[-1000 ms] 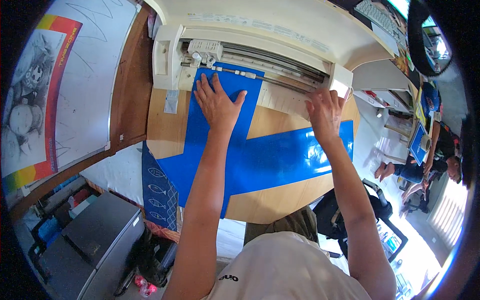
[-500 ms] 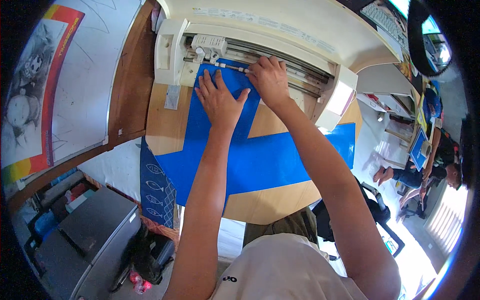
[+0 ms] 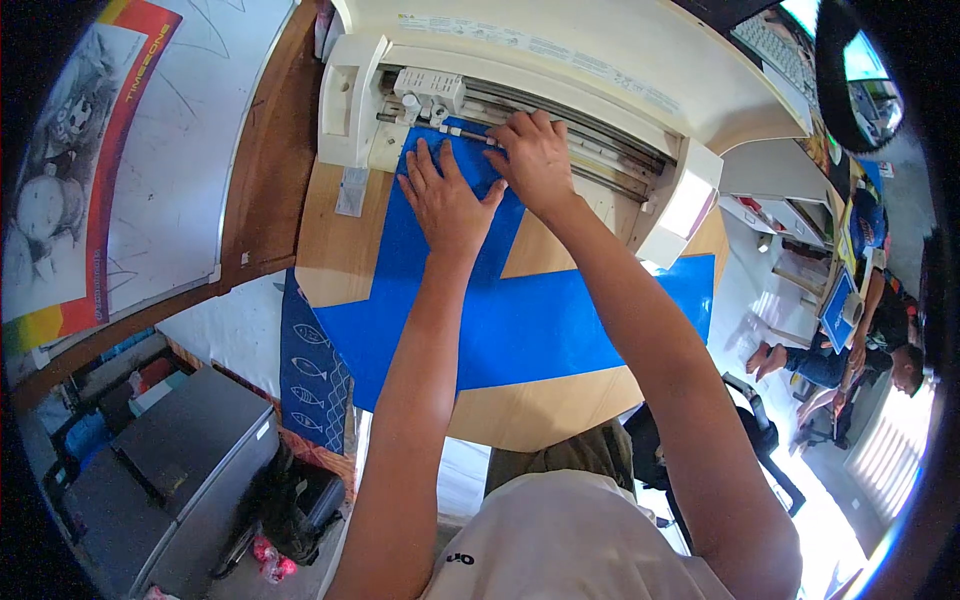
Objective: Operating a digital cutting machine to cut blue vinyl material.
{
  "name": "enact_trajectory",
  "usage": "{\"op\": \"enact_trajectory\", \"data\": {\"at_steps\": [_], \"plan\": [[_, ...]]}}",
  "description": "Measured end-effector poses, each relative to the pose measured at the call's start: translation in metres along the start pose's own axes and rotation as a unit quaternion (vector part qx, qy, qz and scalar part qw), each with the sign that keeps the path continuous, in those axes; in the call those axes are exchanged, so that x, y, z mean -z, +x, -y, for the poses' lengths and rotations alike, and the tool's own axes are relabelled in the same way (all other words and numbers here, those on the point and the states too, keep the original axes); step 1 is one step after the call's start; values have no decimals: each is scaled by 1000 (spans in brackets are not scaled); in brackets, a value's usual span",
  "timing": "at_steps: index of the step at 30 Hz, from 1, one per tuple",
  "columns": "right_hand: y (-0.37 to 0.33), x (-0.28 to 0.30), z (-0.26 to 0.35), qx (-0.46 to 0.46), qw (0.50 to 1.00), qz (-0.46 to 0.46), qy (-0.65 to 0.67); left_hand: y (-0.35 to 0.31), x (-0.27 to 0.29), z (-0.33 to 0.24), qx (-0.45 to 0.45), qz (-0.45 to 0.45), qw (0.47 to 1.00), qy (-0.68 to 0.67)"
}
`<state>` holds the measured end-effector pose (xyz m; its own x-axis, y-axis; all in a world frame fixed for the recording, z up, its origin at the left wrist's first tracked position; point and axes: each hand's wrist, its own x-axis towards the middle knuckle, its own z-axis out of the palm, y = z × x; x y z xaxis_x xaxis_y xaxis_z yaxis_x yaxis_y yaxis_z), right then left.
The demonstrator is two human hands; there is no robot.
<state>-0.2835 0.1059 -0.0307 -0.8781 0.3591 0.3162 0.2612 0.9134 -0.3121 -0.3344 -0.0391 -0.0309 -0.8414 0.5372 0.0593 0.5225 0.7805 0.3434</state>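
Left hand (image 3: 452, 212) stays flat, fingers spread, on the blue sheet (image 3: 540, 325) reaching from tabletop (image 3: 545, 420) into the cream machine (image 3: 347, 120); right hand (image 3: 537, 160) has swung in from the right, fingers curled at the roller bar (image 3: 470, 134), grip unclear: both now at the sheet's upper end

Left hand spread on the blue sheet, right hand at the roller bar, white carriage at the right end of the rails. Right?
One error: the white carriage sits at the left end of the rails, as the head view shows. The left hand is spread on the blue sheet, right hand at the roller bar.
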Motion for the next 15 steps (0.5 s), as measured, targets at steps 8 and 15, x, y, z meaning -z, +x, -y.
{"op": "enact_trajectory", "data": {"at_steps": [8, 15], "plan": [[-1, -9, -1, -22, 999, -15, 24, 0, -1, 2, -2, -8, 1000, -8], [-6, 7, -6, -13, 997, -46, 56, -1, -4, 2, -4, -13, 1000, -16]]}}
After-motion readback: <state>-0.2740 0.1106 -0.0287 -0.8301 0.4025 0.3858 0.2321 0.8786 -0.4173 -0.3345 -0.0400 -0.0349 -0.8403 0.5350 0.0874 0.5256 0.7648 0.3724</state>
